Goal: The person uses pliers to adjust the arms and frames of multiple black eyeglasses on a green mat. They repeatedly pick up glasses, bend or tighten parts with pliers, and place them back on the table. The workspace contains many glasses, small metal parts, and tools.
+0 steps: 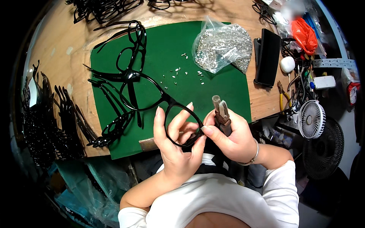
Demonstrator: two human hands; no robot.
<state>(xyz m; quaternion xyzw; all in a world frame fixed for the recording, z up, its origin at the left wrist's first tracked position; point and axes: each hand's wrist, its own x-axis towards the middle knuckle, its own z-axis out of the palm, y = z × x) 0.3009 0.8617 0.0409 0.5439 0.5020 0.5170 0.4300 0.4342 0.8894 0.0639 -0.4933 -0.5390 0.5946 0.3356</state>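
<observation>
My left hand [175, 157] holds a black eyeglass frame [172, 102] by its near lens rim, with fingers through and around the rim. No lens shows in it. The frame's far side reaches up left, over a pile of other glasses. My right hand [239, 144] is wrapped round a dark plier-like tool [222, 116], its pale tips pointing away from me. The right thumb presses at the frame's near corner, close to the left fingertips. Whether a small part sits between them is hidden. Beneath is a green mat [182, 41], with small metal pieces [175, 76] scattered on it.
A clear bag of small silvery parts [222, 47] lies at the mat's far right, beside a black case [267, 57]. Black frames [131, 49] and bundled temples [49, 117] crowd the left. Yellow-handled pliers [282, 97], cables and a white fan [311, 119] are at right.
</observation>
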